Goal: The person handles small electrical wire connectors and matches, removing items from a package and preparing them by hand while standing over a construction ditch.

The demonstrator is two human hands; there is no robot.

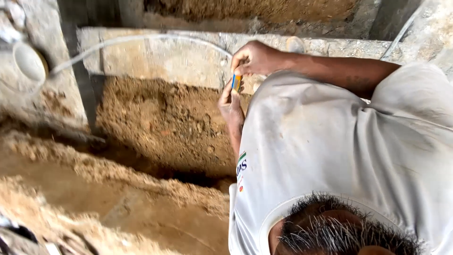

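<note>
Since my own hands are nowhere in the view, I can say nothing of their grip. The hands at work belong to a co-worker in a white shirt (339, 141), who is bent toward the concrete wall (155, 59).

The co-worker's upper hand (255, 57) lies against the wall's face, curled nearly closed. Its thumb and forefinger pinch the top of a small blue and yellow piece (237, 81). That piece hangs upright just off the wall, close to where the white hose (141, 38) running along the wall ends.

The co-worker's lower hand (231, 107) sits right below the piece, away from the wall and over the soil (165, 123) at its foot. Its fingers are loosely bent and their tips touch the piece's lower end. I cannot tell whether they actually grip it.

I would say the work goes best if the piece is kept plumb and still. The upper pinch should take the weight and the lower fingers should only steady it. Both wrists should rest on the wall so nothing drifts, and the hose should be left undisturbed.
</note>
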